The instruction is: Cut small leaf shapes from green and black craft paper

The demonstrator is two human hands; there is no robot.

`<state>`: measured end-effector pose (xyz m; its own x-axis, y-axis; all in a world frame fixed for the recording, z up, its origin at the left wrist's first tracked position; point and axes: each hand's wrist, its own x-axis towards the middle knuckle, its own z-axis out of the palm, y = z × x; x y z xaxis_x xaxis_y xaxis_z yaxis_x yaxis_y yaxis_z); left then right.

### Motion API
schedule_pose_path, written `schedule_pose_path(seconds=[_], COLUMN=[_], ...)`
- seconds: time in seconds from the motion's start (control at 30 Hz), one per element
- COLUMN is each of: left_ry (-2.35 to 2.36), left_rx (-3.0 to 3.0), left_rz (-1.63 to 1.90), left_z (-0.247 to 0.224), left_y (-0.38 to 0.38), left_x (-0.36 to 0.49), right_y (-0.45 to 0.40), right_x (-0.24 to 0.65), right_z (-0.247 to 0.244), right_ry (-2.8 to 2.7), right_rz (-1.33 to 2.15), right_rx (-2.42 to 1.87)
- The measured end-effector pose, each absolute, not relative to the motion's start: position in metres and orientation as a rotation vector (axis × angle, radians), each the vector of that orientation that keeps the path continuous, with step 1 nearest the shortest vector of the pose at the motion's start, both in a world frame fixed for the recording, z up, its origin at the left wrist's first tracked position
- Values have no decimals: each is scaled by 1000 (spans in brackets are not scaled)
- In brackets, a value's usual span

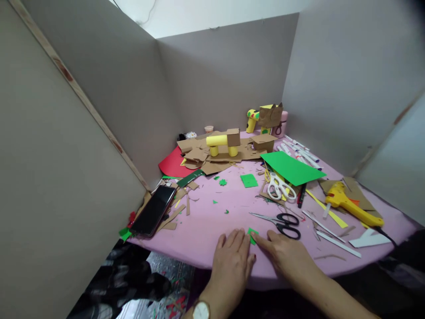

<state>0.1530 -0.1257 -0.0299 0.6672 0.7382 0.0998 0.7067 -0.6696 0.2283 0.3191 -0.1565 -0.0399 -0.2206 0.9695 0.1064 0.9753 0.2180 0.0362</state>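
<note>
The left hand point(234, 257) lies flat on the pink tablecloth point(199, 217), clenching nothing, its fingers beside a small green paper piece point(253, 235). The right hand point(287, 254) presses an extended index finger onto that piece, pinning it rather than gripping it. Black-handled scissors point(279, 221) lie just beyond the right hand.

A craft workspace, with 3 grey partitions point(226, 75) around a pink table point(199, 217) strewn with cardboard scraps point(174, 217).
</note>
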Motion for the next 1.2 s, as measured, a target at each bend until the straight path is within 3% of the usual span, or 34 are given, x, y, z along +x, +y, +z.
schedule_pose_path(seconds=[0.33, 0.9, 1.2], left_ry=[1193, 1033, 1075], left_rx=[2665, 2636, 2619], left_rz=[297, 383, 560], left_z=[-31, -17, -26], left_y=[-130, -105, -102], left_x=[146, 144, 154], right_y=[-156, -131, -127], right_x=[332, 333, 330], right_z=[-41, -48, -48], right_ry=[-2295, -2476, -2267], right_rz=[-76, -136, 132], right_rx=[-1865, -1281, -1407])
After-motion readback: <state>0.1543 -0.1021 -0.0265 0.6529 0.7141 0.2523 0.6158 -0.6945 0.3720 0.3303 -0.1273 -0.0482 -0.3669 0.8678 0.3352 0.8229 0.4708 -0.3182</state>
